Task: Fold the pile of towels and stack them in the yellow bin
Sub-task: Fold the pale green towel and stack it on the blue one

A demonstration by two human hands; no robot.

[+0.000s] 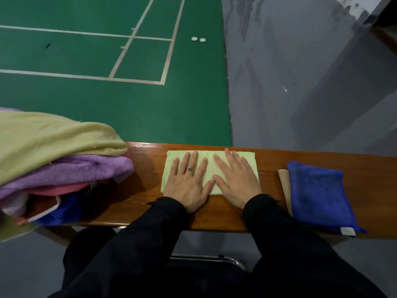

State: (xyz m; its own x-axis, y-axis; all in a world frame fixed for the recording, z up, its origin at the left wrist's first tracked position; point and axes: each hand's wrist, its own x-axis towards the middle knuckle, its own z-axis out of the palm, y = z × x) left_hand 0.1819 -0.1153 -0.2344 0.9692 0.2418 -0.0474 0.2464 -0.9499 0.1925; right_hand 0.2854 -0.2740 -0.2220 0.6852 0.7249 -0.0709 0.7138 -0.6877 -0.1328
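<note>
Pressing green towel (209, 162) flat with left hand (188, 181) and right hand (237, 179), fingers straight. Blue towel (320, 194) already folded; pile (62, 160) still waiting; no bin visible.

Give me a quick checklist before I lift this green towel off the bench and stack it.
1. Green towel folded into a neat rectangle: ok.
2. Left hand and right hand both flat on it, no grip taken: not ok for lifting.
3. Folded blue towel lying square on the beige towel beneath: not ok, the beige one sticks out on the left.
4. Yellow bin within reach: cannot tell, not in view.
5. Unfolded pile staying on the bench: not ok, it overhangs the near edge.
</note>
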